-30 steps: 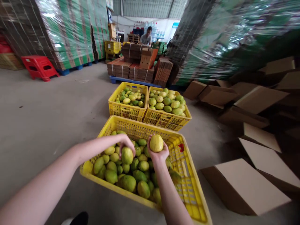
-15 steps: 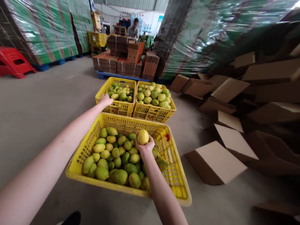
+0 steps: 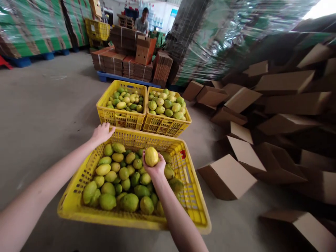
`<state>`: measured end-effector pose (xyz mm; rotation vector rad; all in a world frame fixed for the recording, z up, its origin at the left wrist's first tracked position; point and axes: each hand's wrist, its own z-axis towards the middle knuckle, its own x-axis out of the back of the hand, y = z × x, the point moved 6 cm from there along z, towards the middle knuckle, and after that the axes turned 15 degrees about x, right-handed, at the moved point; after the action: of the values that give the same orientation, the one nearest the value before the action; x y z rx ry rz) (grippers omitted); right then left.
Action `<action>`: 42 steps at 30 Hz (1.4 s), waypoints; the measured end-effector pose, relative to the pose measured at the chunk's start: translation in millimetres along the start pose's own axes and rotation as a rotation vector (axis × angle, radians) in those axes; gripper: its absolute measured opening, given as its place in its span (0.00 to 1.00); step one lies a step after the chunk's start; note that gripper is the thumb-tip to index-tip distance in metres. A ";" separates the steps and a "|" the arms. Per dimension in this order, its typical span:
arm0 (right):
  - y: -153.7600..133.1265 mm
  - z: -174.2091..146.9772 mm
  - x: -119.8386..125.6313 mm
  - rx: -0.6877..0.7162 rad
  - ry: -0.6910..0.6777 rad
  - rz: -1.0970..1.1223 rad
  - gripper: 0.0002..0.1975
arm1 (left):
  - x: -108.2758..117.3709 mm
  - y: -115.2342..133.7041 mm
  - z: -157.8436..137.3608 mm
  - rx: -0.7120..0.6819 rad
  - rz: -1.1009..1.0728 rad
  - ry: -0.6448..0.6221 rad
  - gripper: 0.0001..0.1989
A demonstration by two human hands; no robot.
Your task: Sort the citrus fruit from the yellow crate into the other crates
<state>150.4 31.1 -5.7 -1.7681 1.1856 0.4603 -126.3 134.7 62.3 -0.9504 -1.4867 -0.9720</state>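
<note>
Dull floor (image 3: 47,105), perforated crate (image 3: 131,223), right hand (image 3: 157,168) cupping oval fruit (image 3: 151,156), left hand (image 3: 101,133) loosely spread

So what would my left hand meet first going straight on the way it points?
Your left hand would probably meet the rear left yellow crate, though the hand's height is unclear.

The left arm (image 3: 52,183), at the lower left of the frame, is bare, slim and smooth, tapering to a narrow wrist, with a small faint spot (image 3: 39,191) on the forearm. The left hand (image 3: 103,132) is ungloved and slender-fingered; the right arm (image 3: 178,213), at bottom centre-right, is likewise bare and slender, ending in an ungloved right hand (image 3: 155,168) near mid-frame.
</note>
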 end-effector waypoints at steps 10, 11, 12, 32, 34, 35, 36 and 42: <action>25.8 -23.1 -16.8 -0.153 0.045 0.062 0.11 | -0.9 -1.4 -9.7 0.020 0.012 0.072 0.33; 27.9 -24.2 -17.3 -0.160 0.029 0.039 0.10 | -0.6 -3.9 -9.0 0.040 -0.014 0.070 0.34; 28.8 -25.1 -17.6 -0.167 0.005 0.014 0.10 | -0.4 -7.0 -8.0 0.064 -0.042 0.069 0.35; -283.0 167.3 -203.5 1.140 0.005 -1.179 0.33 | -4.8 -1.9 -3.2 0.052 0.115 -0.025 0.19; -287.5 200.7 -227.8 1.209 0.027 -1.319 0.35 | -6.9 -2.2 -1.9 0.042 0.122 -0.016 0.18; -283.9 217.4 -233.4 1.195 0.076 -1.536 0.34 | -8.0 -2.6 -1.3 0.044 0.127 -0.012 0.18; -277.1 234.2 -234.0 1.139 0.092 -1.702 0.34 | -9.0 -3.2 -0.8 0.050 0.134 -0.011 0.18; -235.3 287.0 -203.1 0.867 0.012 -2.208 0.38 | -11.0 -4.3 1.4 0.052 0.164 0.010 0.17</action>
<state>311.2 404.8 110.5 -1.2406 -0.8756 -1.1618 -129.6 133.9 50.9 -1.0113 -1.3950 -0.8143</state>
